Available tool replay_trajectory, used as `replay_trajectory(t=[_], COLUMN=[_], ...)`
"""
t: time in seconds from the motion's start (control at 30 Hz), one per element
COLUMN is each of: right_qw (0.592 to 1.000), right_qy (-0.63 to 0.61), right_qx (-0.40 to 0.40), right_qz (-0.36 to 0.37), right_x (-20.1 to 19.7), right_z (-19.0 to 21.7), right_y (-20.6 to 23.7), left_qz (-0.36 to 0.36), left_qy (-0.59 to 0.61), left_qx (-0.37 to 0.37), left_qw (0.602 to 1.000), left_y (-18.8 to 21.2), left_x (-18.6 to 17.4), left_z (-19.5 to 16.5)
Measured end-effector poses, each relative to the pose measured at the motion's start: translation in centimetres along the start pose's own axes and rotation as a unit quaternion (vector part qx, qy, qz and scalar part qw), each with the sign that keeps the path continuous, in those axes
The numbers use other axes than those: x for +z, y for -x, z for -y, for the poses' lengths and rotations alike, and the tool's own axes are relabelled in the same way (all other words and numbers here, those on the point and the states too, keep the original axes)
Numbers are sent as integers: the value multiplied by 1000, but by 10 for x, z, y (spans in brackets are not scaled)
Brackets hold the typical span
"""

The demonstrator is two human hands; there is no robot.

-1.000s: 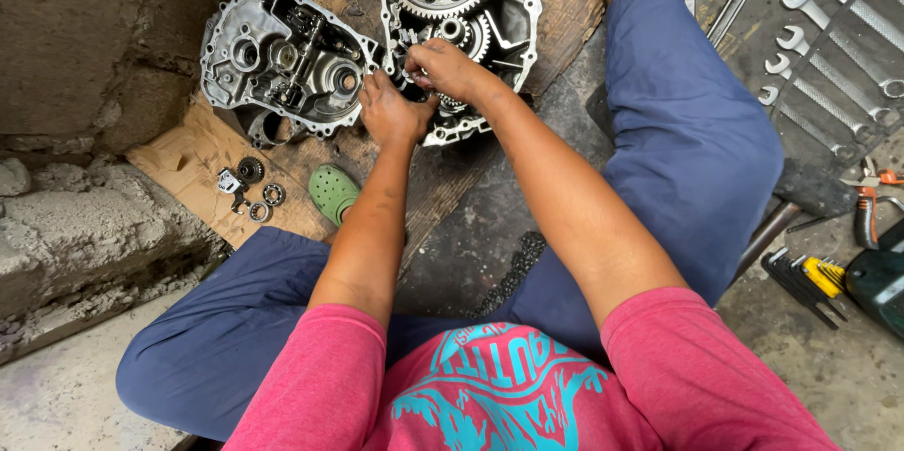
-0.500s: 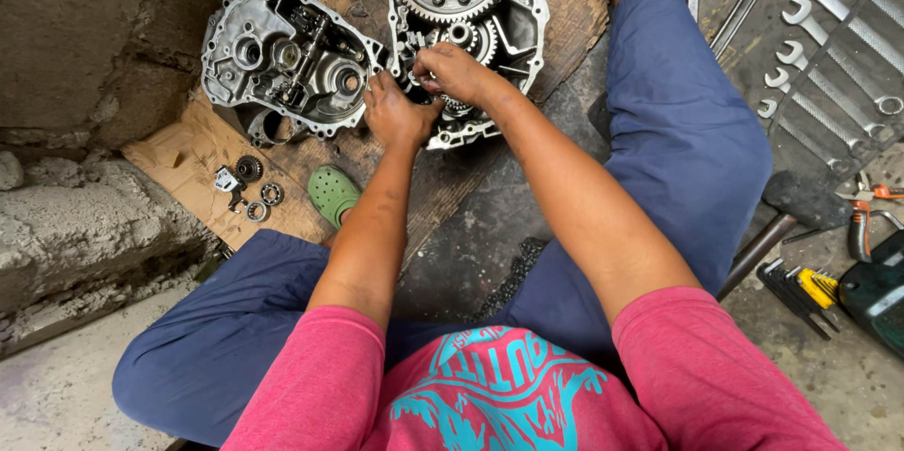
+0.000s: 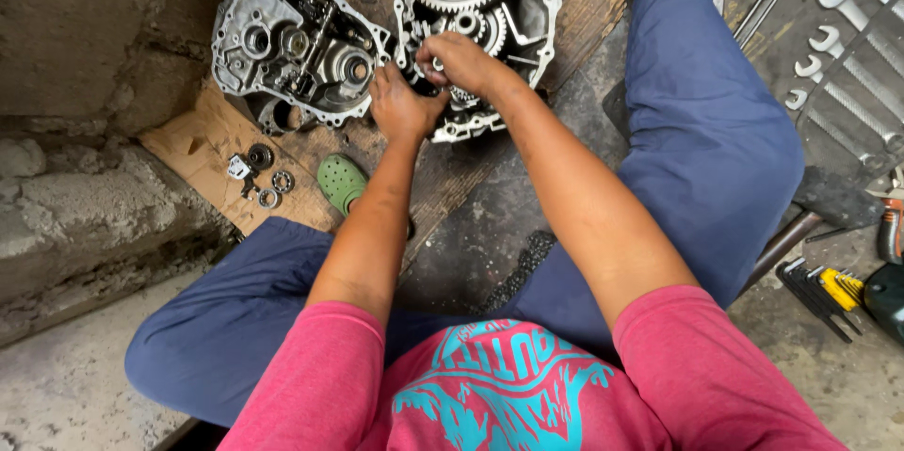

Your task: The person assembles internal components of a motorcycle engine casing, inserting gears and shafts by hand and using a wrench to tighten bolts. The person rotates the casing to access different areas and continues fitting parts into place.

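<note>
Two bare hands meet over the open grey cast-metal gearbox housing with exposed steel gears (image 3: 490, 13), which lies flat on a worn brown wooden board (image 3: 584, 8) on the floor, between the person's spread legs. Left hand (image 3: 403, 107) rests at the housing's near left edge, fingers curled down onto a small part there; what it pinches is hidden, cannot tell. Right hand (image 3: 461, 60) reaches in over the small gear cluster, fingertips drawn together as if nipping something small, the item itself not visible. Just left of the housing, touching or nearly so, sits the separate grey cast-metal cover half with bearing bores (image 3: 292, 51). Judgement: housing looks heavy, rigid, oily, so likely slippery; safest hold is the thick flanged rim with both hands, not the gear teeth. Small loose steel rings and bearings (image 3: 268, 183) lie on the board's left corner near a green rubber clog (image 3: 341, 180). Row of chrome open-end spanners (image 3: 847, 18) lies well apart at right.
</note>
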State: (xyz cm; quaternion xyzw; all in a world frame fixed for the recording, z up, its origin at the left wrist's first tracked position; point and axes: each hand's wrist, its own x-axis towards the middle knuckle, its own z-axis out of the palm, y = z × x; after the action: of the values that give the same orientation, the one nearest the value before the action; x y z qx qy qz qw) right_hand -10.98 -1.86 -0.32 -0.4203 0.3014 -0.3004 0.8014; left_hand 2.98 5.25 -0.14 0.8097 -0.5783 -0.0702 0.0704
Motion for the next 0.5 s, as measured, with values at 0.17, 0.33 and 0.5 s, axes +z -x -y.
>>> replay_trajectory(t=[0.17, 0.33, 0.5], right_qw=[998, 998, 998], right_qy=[51, -41, -30], right_qx=[-42, -37, -43], right_qz=[9, 6, 23], right_x=[-5, -7, -11], right_z=[8, 20, 27], right_y=[-4, -11, -15], left_qz=[-62, -14, -29], left_qy=[-3, 5, -6], left_qx=[84, 59, 59], left_qw=[994, 998, 998], left_y=[-10, -18, -23], left_x=[6, 5, 1], left_z=[9, 6, 0])
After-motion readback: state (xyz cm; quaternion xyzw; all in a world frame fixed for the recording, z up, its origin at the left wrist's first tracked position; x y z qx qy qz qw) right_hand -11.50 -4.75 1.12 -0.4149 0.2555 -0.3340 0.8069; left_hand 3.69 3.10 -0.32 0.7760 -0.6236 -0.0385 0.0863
